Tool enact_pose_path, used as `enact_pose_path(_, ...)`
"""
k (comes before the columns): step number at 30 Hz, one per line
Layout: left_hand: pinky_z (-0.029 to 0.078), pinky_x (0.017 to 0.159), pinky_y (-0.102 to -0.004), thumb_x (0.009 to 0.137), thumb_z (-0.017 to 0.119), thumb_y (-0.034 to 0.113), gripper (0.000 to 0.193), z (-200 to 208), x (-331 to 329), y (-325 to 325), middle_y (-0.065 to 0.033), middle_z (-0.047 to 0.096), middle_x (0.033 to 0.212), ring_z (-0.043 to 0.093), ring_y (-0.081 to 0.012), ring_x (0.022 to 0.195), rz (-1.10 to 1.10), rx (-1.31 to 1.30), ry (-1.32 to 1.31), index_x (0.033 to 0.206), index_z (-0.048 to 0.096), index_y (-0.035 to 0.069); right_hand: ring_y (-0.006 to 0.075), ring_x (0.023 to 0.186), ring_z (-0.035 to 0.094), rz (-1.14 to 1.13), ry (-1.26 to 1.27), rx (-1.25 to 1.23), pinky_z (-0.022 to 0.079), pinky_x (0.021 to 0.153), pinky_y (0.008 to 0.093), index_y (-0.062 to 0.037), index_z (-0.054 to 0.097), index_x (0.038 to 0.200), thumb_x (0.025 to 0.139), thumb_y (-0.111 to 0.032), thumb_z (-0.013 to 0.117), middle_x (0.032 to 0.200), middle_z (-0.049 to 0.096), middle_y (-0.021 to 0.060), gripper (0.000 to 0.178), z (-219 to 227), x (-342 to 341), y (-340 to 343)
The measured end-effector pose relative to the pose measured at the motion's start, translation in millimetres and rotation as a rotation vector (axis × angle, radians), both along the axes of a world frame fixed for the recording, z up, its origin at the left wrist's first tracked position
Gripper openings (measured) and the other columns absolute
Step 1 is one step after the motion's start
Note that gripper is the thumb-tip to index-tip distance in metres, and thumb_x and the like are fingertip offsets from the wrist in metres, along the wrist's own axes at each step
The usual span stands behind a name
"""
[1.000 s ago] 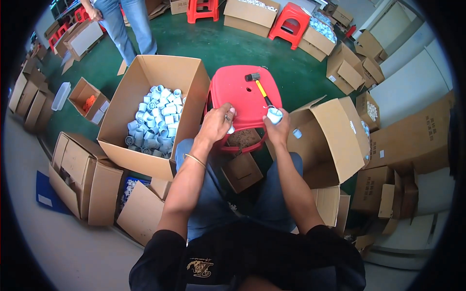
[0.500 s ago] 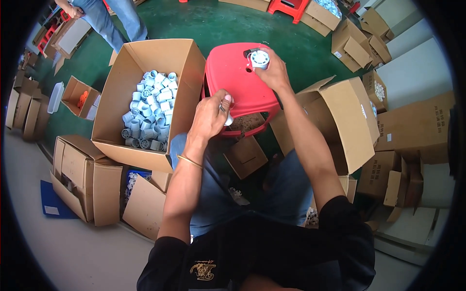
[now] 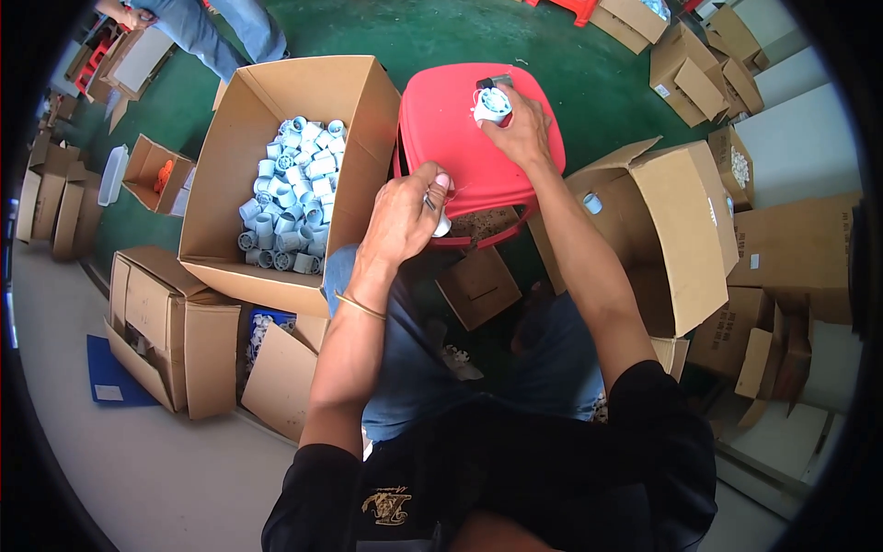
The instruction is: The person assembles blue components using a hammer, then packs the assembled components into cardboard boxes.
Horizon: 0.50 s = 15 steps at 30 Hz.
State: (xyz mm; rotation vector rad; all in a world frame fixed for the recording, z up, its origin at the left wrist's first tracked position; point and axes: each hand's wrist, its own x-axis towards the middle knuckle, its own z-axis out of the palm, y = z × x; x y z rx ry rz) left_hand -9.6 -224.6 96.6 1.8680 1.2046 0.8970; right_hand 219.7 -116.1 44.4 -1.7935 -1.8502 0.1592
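Note:
My right hand [image 3: 522, 131] is closed round a white, short plastic cylinder [image 3: 493, 105] with a slotted round end, above the far part of a red plastic stool [image 3: 474, 152]. Beside that cylinder, on the stool, lies a small dark piece [image 3: 497, 82] whose kind I cannot make out. Over the stool's near left edge, my left hand [image 3: 403, 212] is closed on a small white part [image 3: 441, 225], mostly hidden by the fingers. On my left, a large open carton [image 3: 213, 156] holds many pale blue-white plastic cylinders [image 3: 292, 189].
To my right stands an open carton [image 3: 685, 248] with one pale cylinder [image 3: 592, 202] visible inside. A small box with orange pieces [image 3: 164, 175] lies at far left. More cartons [image 3: 175, 336] flank me. Another person's legs [image 3: 198, 37] show at the upper left.
The view has shifted a little. In my right hand the white cylinder has tilted, so more of its side wall shows. My left hand keeps its closed hold near the stool's edge.

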Motion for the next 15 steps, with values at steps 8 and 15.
enact_pose_path(8, 0.046, 0.061, -0.0263, 0.101, 0.044, 0.018, 0.024, -14, -3, 23, -0.0052, 0.059, 0.075, 0.056, -0.0134, 0.066, 0.219, -0.035, -0.568, 0.089, 0.061, 0.006, 0.0401, 0.11, 0.053, -0.146, 0.052, -0.044, 0.045, 0.096, 0.0472, -0.0081, 0.046, 0.138, 0.078, -0.022, 0.067, 0.14, 0.042, 0.0194, 0.064, -1, 27, -52)
enact_pose_path(15, 0.043, 0.057, -0.0246, 0.099, 0.043, 0.021, 0.027, 9, 55, 160, -0.0054, 0.057, 0.072, 0.052, -0.0125, 0.062, 0.308, 0.095, -0.692, 0.09, 0.062, 0.005, 0.0414, 0.094, 0.059, -0.141, 0.057, -0.4, 0.048, 0.085, 0.0473, -0.0039, 0.047, 0.134, 0.086, -0.016, 0.056, 0.102, 0.061, 0.0179, 0.05, 24, 33, -80)
